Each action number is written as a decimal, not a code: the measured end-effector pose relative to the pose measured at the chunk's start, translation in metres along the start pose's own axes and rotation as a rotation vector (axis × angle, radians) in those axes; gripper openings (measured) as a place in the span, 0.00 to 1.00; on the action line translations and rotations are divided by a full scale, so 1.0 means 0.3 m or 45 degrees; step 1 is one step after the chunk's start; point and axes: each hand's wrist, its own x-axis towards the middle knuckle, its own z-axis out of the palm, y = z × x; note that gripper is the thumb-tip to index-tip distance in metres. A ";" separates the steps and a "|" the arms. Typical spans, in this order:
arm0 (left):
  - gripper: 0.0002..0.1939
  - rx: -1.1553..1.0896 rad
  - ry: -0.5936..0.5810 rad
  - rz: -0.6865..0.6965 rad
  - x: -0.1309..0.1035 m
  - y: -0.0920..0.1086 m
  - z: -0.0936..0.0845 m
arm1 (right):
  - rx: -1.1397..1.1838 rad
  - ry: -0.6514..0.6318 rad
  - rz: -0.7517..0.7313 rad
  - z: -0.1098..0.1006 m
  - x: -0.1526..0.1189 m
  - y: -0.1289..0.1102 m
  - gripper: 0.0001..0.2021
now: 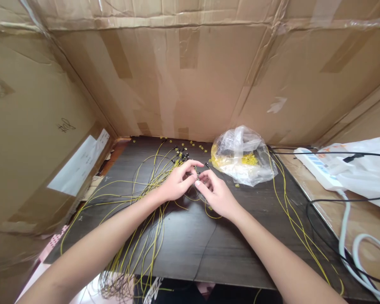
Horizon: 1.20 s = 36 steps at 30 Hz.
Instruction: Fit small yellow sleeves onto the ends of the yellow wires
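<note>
My left hand [179, 180] and my right hand [218, 193] meet above the middle of the dark table [190, 240]. Both pinch at a thin wire, with thumbs and fingertips almost touching. Its end is too small to make out between the fingers. Thin yellow loops hang just below my hands. A bundle of yellow and black wires [145, 195] fans out left of and under my left hand, and many trail over the front edge. Black connector ends [184, 156] cluster just beyond my left hand.
A clear plastic bag [240, 145] with small yellow pieces [249, 159] sits back right. Loose yellow pieces [201, 147] lie along the back edge. More yellow wires [285, 198] run down the right. A white power strip [318, 169] lies beyond. Cardboard walls [164, 76] enclose the table.
</note>
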 end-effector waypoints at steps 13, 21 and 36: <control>0.16 0.437 0.065 -0.270 0.078 0.070 -0.055 | 0.217 0.209 0.033 0.012 0.021 0.045 0.16; 0.14 0.201 0.180 -0.217 0.007 0.071 0.057 | -0.236 0.161 -0.367 0.049 -0.001 0.031 0.15; 0.22 0.534 0.039 0.069 -0.051 -0.060 0.053 | -0.110 0.263 -0.229 0.057 0.015 0.045 0.08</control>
